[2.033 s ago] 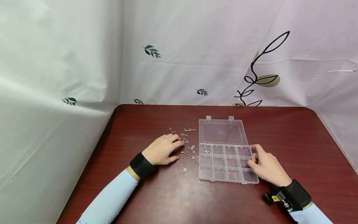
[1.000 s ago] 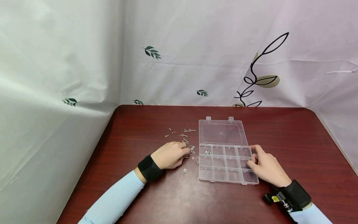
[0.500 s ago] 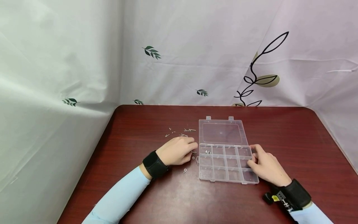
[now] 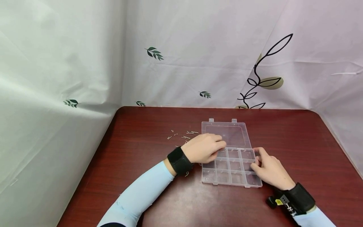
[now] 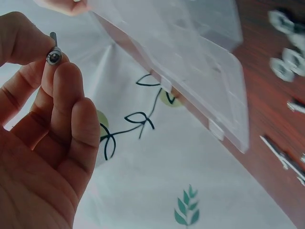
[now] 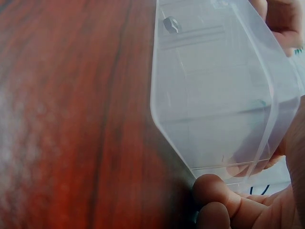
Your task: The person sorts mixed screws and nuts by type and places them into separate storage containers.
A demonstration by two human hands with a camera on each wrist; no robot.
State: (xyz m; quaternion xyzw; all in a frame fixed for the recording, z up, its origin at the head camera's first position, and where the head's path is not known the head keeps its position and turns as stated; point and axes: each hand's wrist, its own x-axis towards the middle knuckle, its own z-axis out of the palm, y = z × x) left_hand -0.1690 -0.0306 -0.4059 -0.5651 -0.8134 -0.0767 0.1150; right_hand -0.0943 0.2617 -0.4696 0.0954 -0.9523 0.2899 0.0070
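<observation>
My left hand (image 4: 204, 148) is above the back row of a clear plastic compartment box (image 4: 237, 177), covering its back left part in the head view. Between thumb and fingertips it pinches a small metal socket-head screw (image 5: 54, 56), its head facing the left wrist camera. My right hand (image 4: 273, 168) grips the right side of the box, thumb bent over the wall and fingers around the outside. The box's hinged lid (image 4: 227, 130) lies folded back. Through the box wall, the right wrist view shows a small metal nut (image 6: 172, 25) inside.
Loose screws (image 4: 185, 137) lie scattered on the dark red table (image 4: 158, 201) left of the box. Blurred ring-shaped washers (image 5: 282, 69) show in the left wrist view. A patterned white cloth (image 4: 181, 56) hangs behind the table.
My left hand has moved right, from among the loose screws and washers to over the box, carrying the screw. The right hand and box have stayed in place.
</observation>
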